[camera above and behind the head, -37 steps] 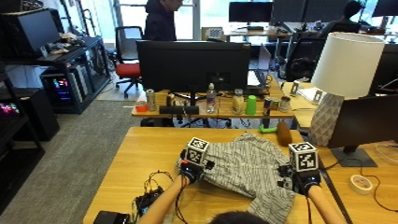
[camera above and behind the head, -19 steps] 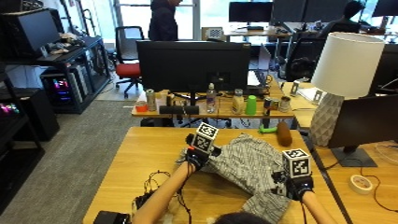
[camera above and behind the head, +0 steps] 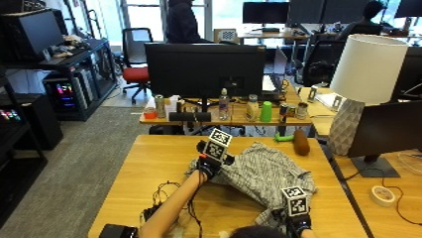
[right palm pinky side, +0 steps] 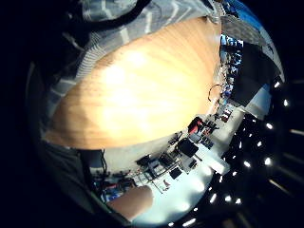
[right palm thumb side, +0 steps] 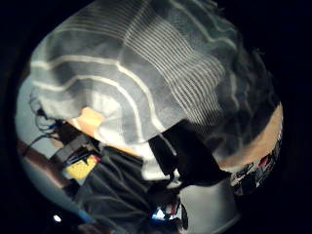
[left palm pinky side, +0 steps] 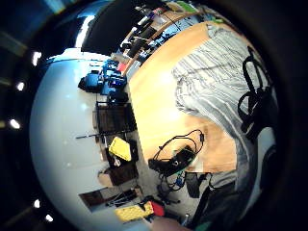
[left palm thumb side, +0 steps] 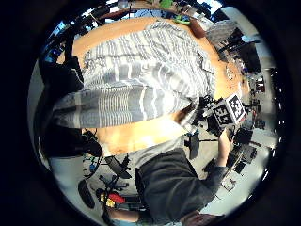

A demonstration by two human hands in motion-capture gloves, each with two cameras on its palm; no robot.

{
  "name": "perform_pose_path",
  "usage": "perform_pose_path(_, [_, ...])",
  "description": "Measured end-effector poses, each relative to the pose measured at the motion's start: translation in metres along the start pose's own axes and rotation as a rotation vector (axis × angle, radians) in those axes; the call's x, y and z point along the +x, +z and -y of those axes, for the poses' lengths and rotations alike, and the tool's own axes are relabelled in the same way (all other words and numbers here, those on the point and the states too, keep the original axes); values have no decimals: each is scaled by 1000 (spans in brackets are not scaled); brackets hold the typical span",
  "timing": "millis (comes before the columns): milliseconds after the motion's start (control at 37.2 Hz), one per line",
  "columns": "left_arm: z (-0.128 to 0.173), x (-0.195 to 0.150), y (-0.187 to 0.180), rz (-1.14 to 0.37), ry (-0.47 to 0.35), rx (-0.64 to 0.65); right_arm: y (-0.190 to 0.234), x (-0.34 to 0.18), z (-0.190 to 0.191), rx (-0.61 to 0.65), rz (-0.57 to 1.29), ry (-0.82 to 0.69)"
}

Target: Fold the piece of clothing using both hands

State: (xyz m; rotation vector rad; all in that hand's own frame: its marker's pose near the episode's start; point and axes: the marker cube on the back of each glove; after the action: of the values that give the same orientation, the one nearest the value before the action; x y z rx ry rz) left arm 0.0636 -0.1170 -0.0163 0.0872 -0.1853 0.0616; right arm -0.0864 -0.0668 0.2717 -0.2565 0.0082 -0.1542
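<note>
Grey-and-white striped cloth, a shirt [camera above and behind the head: 260,173], lies crumpled across the middle of a wooden table [camera above and behind the head: 151,163] as a person works it with both gloved hands. The left hand [camera above and behind the head: 210,166] sits at the garment's far left corner, fingers curled into the fabric; its thumb-side palm view shows a striped sleeve [left palm thumb side: 122,101] drawn out from the body of the shirt and running into that hand. The right hand [camera above and behind the head: 296,218] is at the near right corner, close to the table's front edge. Its thumb-side palm view is filled with striped cloth [right palm thumb side: 146,73] draped over and close against the palm, with dark glove fingers [right palm thumb side: 187,153] pinching the fabric's edge. Between the two hands the shirt is bunched and lifted in folds rather than lying flat.

A tangle of black cable [camera above and behind the head: 168,191] lies on the table just left of the left forearm. At the table's far right edge rest a brown bottle [camera above and behind the head: 300,143] on its side and a small green object [camera above and behind the head: 284,138]. Beyond stands a second desk bearing a black monitor [camera above and behind the head: 204,69] and a row of bottles and cans [camera above and behind the head: 254,108]. A white lamp [camera above and behind the head: 362,84] rises at the right.
</note>
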Motion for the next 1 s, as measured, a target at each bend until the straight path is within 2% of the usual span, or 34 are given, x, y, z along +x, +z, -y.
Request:
perform_pose_path(215, [-2,0,5,2,-4,-15,-6,11,13,236,71,-28])
perform_pose_path(350, [-4,-2,9,-3,3,-25,-14,21,24,319,40,-30])
perform_pose_path(457, [-5,-5,16,-12,5,-47,-23,28,32,326,32,-34])
perform_pose_path(646, [-7,-11,24,-39,16,-79,-47,36,23,318,0,-42])
perform_pose_path(807, [-22,-12,29,-75,63,-101,-71,56,11,284,-35,-35])
perform_pose_path(996, [-45,-16,35,-48,92,-133,-118,63,-32,266,-54,-35])
